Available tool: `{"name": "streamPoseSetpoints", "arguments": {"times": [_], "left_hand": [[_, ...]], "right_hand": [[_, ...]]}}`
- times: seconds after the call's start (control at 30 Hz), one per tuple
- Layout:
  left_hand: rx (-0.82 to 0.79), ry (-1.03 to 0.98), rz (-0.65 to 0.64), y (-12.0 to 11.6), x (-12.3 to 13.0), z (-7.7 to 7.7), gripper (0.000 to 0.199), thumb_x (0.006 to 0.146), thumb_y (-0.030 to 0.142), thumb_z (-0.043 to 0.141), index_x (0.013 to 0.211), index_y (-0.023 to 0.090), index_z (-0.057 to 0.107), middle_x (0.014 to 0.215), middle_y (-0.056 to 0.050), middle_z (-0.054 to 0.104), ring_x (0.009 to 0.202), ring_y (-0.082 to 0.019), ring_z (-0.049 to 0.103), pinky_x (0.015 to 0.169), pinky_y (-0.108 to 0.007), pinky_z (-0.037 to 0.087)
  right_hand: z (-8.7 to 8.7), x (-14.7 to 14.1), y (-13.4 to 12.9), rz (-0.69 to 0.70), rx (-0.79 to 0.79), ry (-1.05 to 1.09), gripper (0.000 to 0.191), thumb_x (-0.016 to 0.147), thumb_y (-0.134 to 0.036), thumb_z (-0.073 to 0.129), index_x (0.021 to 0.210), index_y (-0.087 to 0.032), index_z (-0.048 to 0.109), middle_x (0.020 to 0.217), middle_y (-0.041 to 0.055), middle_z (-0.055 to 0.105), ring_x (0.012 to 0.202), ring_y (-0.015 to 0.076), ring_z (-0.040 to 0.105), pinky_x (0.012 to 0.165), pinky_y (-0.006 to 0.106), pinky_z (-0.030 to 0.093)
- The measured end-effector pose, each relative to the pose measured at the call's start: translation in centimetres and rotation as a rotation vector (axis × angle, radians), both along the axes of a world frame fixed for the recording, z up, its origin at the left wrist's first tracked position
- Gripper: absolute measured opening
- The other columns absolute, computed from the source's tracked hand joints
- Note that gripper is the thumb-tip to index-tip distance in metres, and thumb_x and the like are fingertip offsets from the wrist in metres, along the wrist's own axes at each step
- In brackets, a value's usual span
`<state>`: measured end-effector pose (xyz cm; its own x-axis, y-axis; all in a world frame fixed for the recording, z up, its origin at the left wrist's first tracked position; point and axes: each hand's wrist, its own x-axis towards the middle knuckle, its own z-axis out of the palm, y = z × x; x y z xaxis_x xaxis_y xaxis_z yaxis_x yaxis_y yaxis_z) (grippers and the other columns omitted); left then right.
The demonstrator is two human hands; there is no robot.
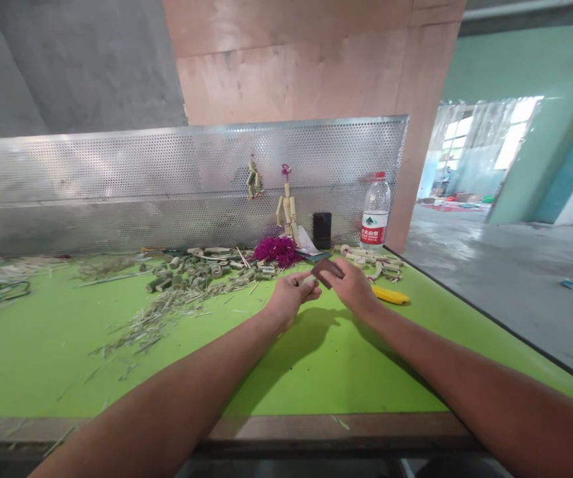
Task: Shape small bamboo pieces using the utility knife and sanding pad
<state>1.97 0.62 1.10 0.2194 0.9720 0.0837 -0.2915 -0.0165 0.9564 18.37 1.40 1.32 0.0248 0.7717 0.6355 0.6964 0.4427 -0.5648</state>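
We note abrasion as the chief risk: the dark abrasive sheet [327, 271], probably sandpaper, sits close against bare skin, so a slip could scrape it. The short pale bamboo piece [309, 281] is small and held only at the fingertips; loose pressure could drop it among the scattered bamboo offcuts [201, 273] on the green table [42, 358]. A yellow utility knife [390, 295] lies just beside the right hand [350, 287], a hazard should that hand swing outward; no blade is visible. The left hand [290, 297] is closed, gripping the bamboo piece. The right hand is closed, pinching the sheet, which appears to lie over the piece's end, between both hands.
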Motion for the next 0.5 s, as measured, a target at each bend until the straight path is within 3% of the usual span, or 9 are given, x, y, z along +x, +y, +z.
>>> {"name": "streamPoseSetpoints", "arguments": {"times": [0.13, 0.23, 0.3, 0.4, 0.5], "left_hand": [[0.171, 0.221, 0.005, 0.8, -0.7, -0.4, 0.021, 0.089, 0.013, 0.061, 0.108, 0.010, 0.067, 0.080, -0.007, 0.069, 0.073, -0.013, 0.066, 0.080, -0.031, 0.056], [0.354, 0.469, -0.057, 0.8, -1.0, -0.5, 0.020, 0.088, 0.017, 0.060, 0.106, 0.012, 0.066, 0.085, -0.008, 0.070, 0.079, -0.016, 0.067, 0.075, -0.031, 0.053], [0.403, 0.536, -0.064, 0.5, -1.2, -0.5, 0.017, 0.086, 0.018, 0.062, 0.102, 0.013, 0.065, 0.088, -0.009, 0.070, 0.081, -0.017, 0.066, 0.073, -0.030, 0.051], [0.386, 0.441, -0.035, 0.4, -1.5, -0.3, 0.020, 0.083, 0.021, 0.067, 0.100, 0.015, 0.059, 0.089, -0.007, 0.070, 0.084, -0.018, 0.066, 0.074, -0.030, 0.050], [0.325, 0.261, -0.029, 0.7, -1.9, -0.3, 0.037, 0.078, 0.024, 0.074, 0.107, 0.018, 0.052, 0.085, -0.003, 0.068, 0.083, -0.018, 0.067, 0.074, -0.031, 0.051]], "right_hand": [[0.8, 2.0, 0.5, -0.079, 0.055, 0.267, 0.023, 0.076, -0.042, 0.060, 0.071, -0.022, 0.048, 0.064, -0.0015, 0.051, 0.058, 0.0148, 0.045, 0.054, 0.028, 0.034], [0.9, 2.3, 0.1, 0.112, -0.058, 0.484, 0.031, 0.074, -0.048, 0.066, 0.087, -0.021, 0.055, 0.063, -0.0034, 0.055, 0.049, 0.0122, 0.046, 0.046, 0.026, 0.036], [0.7, 1.7, -0.3, 0.267, -0.180, 0.516, 0.039, 0.070, -0.050, 0.071, 0.091, -0.020, 0.057, 0.059, -0.0045, 0.056, 0.043, 0.0110, 0.045, 0.041, 0.025, 0.036], [0.3, 0.4, -0.9, 0.401, -0.261, 0.528, 0.040, 0.068, -0.049, 0.074, 0.089, -0.019, 0.058, 0.055, -0.0048, 0.057, 0.041, 0.0105, 0.047, 0.041, 0.024, 0.040], [-0.1, -0.6, -1.2, 0.465, -0.265, 0.607, 0.039, 0.069, -0.047, 0.075, 0.090, -0.019, 0.058, 0.057, -0.0049, 0.059, 0.043, 0.0101, 0.049, 0.043, 0.024, 0.043]]}}
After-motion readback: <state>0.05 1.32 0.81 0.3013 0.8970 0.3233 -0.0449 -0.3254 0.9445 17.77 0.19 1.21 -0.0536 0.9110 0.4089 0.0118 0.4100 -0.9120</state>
